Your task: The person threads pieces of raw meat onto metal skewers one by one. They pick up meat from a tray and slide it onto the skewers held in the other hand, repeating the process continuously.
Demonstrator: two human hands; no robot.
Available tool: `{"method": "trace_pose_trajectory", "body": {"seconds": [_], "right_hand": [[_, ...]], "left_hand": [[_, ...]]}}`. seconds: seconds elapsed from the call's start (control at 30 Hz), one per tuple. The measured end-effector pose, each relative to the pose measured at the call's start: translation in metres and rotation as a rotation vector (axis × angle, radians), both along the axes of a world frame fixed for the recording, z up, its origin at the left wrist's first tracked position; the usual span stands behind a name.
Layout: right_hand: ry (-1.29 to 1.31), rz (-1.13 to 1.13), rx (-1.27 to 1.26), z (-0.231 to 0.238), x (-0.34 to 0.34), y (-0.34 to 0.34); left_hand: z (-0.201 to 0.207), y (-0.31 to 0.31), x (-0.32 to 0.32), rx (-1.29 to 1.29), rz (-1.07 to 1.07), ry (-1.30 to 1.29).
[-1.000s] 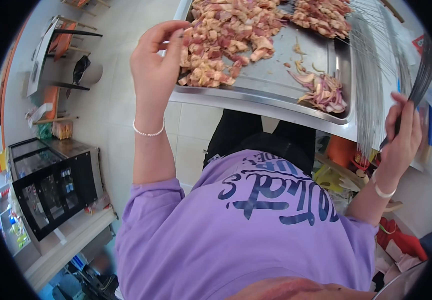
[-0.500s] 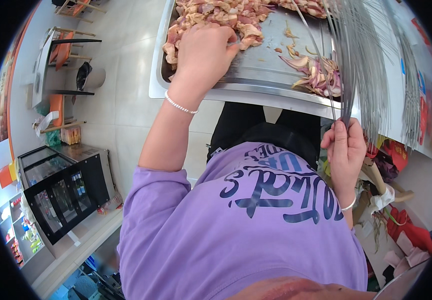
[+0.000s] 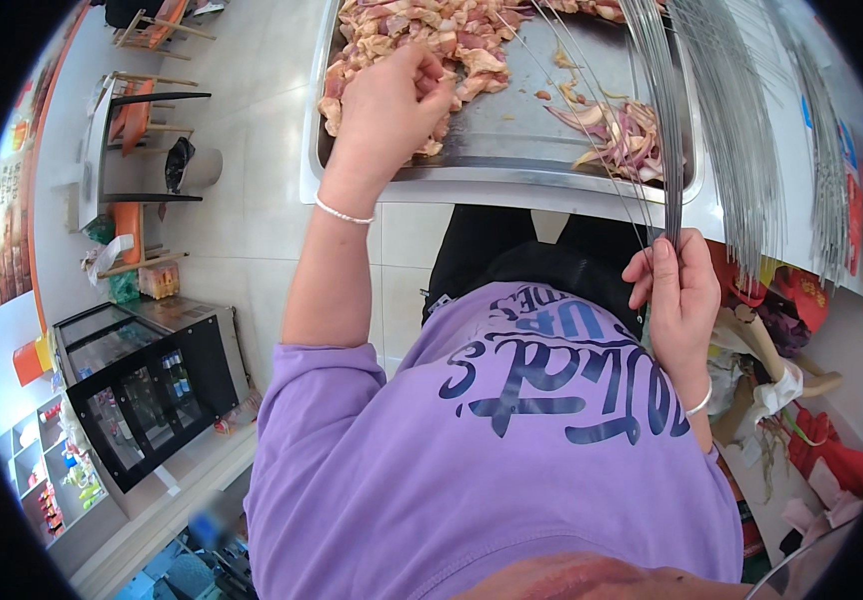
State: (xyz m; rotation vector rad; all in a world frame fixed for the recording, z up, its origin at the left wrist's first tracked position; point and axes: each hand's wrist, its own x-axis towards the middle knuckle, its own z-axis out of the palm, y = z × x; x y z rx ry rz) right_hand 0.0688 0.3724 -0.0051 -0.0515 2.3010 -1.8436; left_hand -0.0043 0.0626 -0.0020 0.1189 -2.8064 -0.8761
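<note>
Cut pieces of raw meat [image 3: 472, 45] are heaped at the left and far side of a shallow metal tray [image 3: 512, 140]. Over the near left edge of that heap, my left hand [image 3: 392, 115] has its fingers curled in, thumb toward the index finger. What lies between its fingertips is hidden. At the tray's near right corner, my right hand [image 3: 682, 295] grips a bundle of long thin metal skewers [image 3: 664, 130] by their near ends. A few skewers fan out leftward from the bundle over the tray. Sliced red onion [image 3: 632, 140] lies below them in the tray's right corner.
More metal skewers [image 3: 737, 130] are spread over the white table [image 3: 792, 190] to the right, with another batch [image 3: 824, 150] farther right. A glass-fronted black cabinet [image 3: 147, 385] and wooden chairs [image 3: 157, 110] stand off to the left. Red bags [image 3: 827, 450] lie at the lower right.
My left hand has shifted slightly left at the heap. The skewer bundle has swung leftward in my right hand, and a few skewers are now fanned apart across the tray.
</note>
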Motion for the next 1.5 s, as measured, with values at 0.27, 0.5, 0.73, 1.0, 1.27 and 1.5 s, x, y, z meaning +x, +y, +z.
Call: {"method": "trace_pose_trajectory", "body": {"seconds": [0.27,0.5,0.73,1.0,1.27,1.5], "right_hand": [[-0.14,0.093,-0.153,0.001,0.002,0.002],[-0.223,0.072,-0.192,0.004,0.003,0.001],[-0.179,0.155,-0.138,-0.003,0.002,-0.004],[-0.22,0.137,-0.169,-0.002,0.003,-0.003],[-0.211,0.156,-0.176,-0.003,0.004,-0.005],[-0.251,0.159,-0.153,0.0,0.003,-0.004]], "left_hand": [[-0.027,0.014,-0.019,-0.325,-0.118,0.018],[0.006,-0.017,-0.005,-0.128,-0.073,-0.016],[0.03,-0.045,-0.002,-0.121,-0.166,0.173],[0.032,-0.051,-0.01,-0.431,-0.039,0.266],[-0.017,-0.019,0.003,-0.403,-0.218,0.104],[-0.006,-0.018,-0.003,-0.068,-0.163,-0.043]]}}
